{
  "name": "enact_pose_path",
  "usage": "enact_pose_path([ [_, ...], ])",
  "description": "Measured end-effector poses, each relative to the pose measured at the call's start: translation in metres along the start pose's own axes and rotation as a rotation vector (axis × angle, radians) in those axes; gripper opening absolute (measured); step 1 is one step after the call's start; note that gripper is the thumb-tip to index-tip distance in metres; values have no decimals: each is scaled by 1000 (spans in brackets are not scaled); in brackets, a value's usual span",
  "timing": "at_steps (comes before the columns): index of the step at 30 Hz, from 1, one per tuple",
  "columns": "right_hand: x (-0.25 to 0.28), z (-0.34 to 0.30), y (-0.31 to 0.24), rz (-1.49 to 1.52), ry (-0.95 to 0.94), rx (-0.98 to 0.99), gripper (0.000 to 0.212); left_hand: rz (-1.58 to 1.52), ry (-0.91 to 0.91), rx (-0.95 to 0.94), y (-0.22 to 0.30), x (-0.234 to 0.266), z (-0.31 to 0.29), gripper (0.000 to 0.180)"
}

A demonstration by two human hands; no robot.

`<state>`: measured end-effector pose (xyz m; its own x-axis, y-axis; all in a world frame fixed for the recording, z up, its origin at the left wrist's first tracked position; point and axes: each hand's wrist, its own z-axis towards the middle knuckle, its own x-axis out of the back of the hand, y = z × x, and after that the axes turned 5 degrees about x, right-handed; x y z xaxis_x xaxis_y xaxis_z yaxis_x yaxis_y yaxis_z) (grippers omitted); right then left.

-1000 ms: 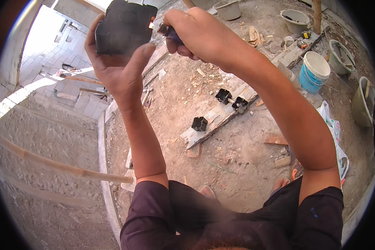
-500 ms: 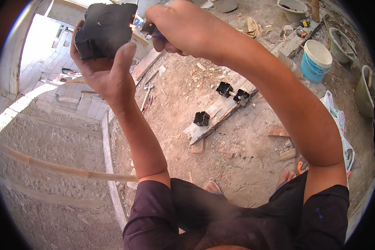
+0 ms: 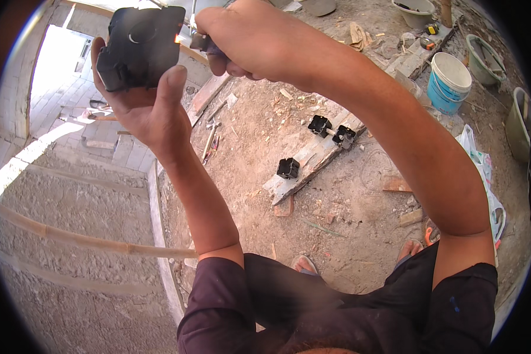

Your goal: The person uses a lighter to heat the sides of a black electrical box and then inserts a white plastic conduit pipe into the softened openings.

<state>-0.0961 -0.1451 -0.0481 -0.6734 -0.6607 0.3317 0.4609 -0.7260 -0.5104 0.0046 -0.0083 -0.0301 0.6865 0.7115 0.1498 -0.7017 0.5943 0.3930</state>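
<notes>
High at the upper left, my left hand (image 3: 150,115) grips a black plastic electrical box (image 3: 153,56) from below, thumb along its near right side. A round knockout on the box's face shows a bright crescent at its lower left edge. My right hand (image 3: 248,38) is closed around a lighter (image 3: 200,42), its metal end pointing left at the box. A small orange flame glows at the box's right edge. Most of the lighter's body is hidden in my fingers. Below, several smaller black boxes (image 3: 288,168) sit on a weathered plank (image 3: 307,159).
A blue-and-white bucket (image 3: 448,85) and grey-green tubs (image 3: 484,62) stand at the right. A plastic bag (image 3: 484,171) lies below them. A hammer (image 3: 209,141) rests on the dirt floor. At the lower left, a bamboo pole (image 3: 88,241) crosses a rough wall.
My left hand and the box have shifted slightly left and down, and the lighter also left. The flame at the box's edge looks smaller. A bright crescent now shows in the round knockout.
</notes>
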Motion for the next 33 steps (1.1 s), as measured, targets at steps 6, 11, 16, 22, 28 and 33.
enact_pose_path([
  [6,-2,2,4,-210,-8,166,29,12,5,-5,0,-1,-1,101],
  [11,3,1,0,-124,-35,112,29,-15,-19,-20,-2,1,1,101],
  [16,-8,6,10,-278,74,196,30,124,-9,-70,-1,-2,1,84],
  [22,-1,4,4,-290,30,184,29,122,-26,-83,0,0,1,80],
  [28,-5,2,9,-374,124,325,26,185,-31,-100,0,1,3,73],
  [33,6,-4,-8,-292,-32,139,24,181,108,-16,2,-3,0,77],
])
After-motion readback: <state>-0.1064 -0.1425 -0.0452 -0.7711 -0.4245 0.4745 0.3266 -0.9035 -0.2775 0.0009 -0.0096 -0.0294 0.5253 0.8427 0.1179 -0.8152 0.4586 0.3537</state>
